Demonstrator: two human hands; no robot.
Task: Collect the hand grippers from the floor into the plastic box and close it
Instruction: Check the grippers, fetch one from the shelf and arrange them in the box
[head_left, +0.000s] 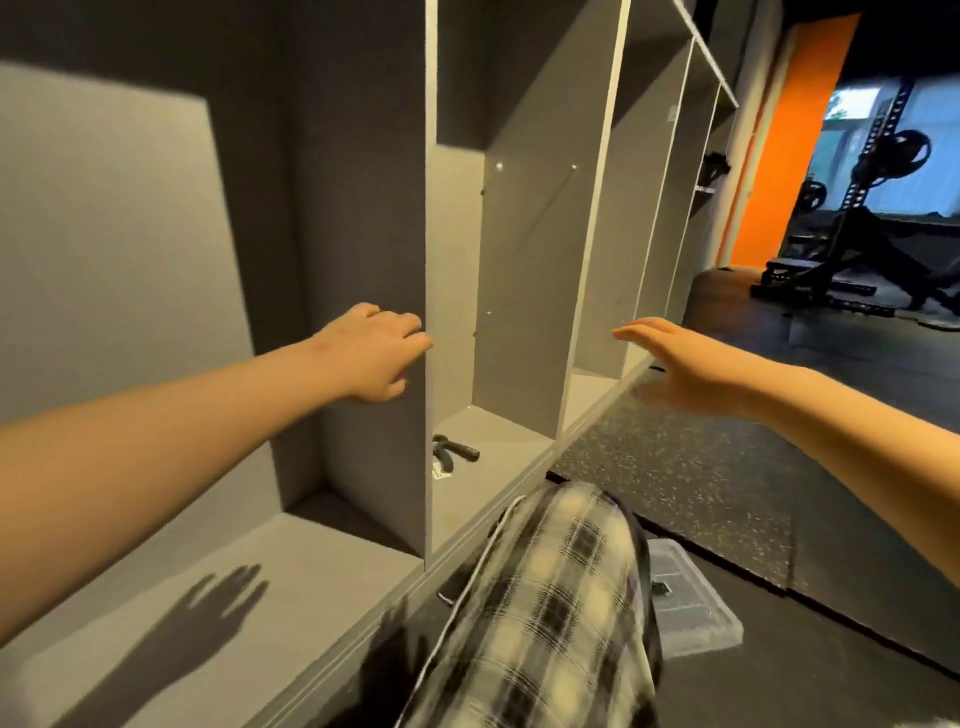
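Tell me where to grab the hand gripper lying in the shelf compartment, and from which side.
Take the hand gripper by its black handles, closing your fingers round both where they splay apart. It lies flat on the compartment floor, close against the left partition. So come in through the open front and from above, probably a little from the right.

The grey shelf unit (519, 312) stands on the floor, split by upright panels into open compartments. On the bottom board of the middle compartment, near its left panel, lies a black hand gripper (452, 451) with a small white tag (441, 473) just beside it. The dark floor (779, 675) carries a speckled mat (675, 478) along the unit's front edge and, off the mat's near edge, a clear plastic box (691, 603)
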